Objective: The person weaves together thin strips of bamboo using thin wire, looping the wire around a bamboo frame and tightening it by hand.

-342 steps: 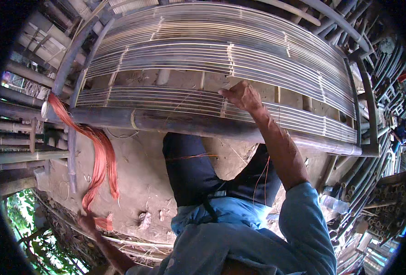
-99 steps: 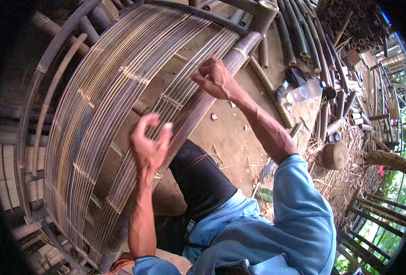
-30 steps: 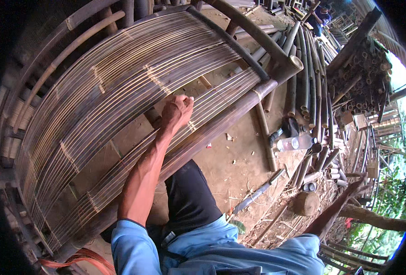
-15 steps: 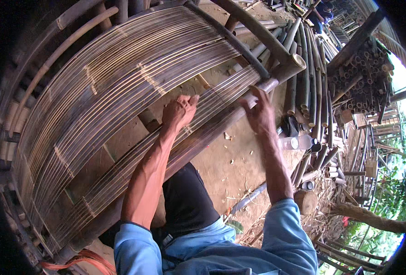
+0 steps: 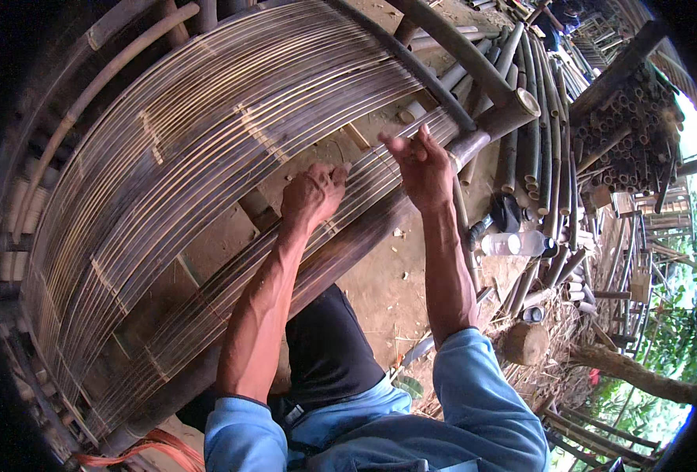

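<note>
A bamboo bench or bed frame with a slatted surface (image 5: 207,118) of thin, closely spaced bamboo strips fills the left and middle. Just above the strips near the frame's thick front pole (image 5: 356,240), my left hand (image 5: 314,193) is closed; whatever its fingers grip is too small or hidden to name. To its right, my right hand (image 5: 423,169) is raised over the strips by the pole's far end. Its thumb and forefinger stand apart, and no held thing shows. Pale binding bands (image 5: 258,134) cross the slats. An open gap between the strips bares the ground beside my left hand.
Long bamboo poles (image 5: 531,118) lie at the right, with a stack of cut bamboo (image 5: 639,118) beyond. Clear plastic bottles (image 5: 513,244) and a log stump (image 5: 526,344) are on the ground. Orange strands (image 5: 156,444) lie lower left. Another person (image 5: 553,20) is far back.
My right hand has moved left from beyond the pole to above the strips, fingers now pointing up. My left hand stays nearly in place, still closed. The view has shifted slightly.
</note>
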A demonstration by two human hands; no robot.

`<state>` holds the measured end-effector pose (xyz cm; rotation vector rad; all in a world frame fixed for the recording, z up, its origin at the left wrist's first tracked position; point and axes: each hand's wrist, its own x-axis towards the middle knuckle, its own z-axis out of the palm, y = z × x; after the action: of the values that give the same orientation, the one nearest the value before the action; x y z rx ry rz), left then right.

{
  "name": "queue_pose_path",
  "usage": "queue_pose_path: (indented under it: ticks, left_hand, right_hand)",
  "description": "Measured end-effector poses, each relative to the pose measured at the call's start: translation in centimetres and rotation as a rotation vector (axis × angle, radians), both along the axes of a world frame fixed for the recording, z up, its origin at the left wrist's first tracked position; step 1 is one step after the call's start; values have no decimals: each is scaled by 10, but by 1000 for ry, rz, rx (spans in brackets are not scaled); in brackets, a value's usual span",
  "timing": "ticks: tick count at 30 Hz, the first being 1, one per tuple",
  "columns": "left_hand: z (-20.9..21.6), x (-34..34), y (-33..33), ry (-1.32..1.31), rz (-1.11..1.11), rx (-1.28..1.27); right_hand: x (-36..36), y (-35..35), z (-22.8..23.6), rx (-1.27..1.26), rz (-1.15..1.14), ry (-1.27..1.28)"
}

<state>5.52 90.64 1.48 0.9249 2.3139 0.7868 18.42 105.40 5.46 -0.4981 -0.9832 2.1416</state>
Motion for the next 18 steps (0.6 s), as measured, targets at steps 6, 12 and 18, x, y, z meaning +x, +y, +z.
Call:
queue_pose_path:
  ticks: [6,12,18]
  left_hand:
    - [22,6,-1,43,-46,-40]
    - [15,7,-7,70,-12,76]
    - [12,4,-7,52,20,2]
  right_hand:
    - [11,11,2,250,-82,-68]
    - [47,-67,-15,556,-299,-538]
    - [59,-23,-38,505,-304,-348]
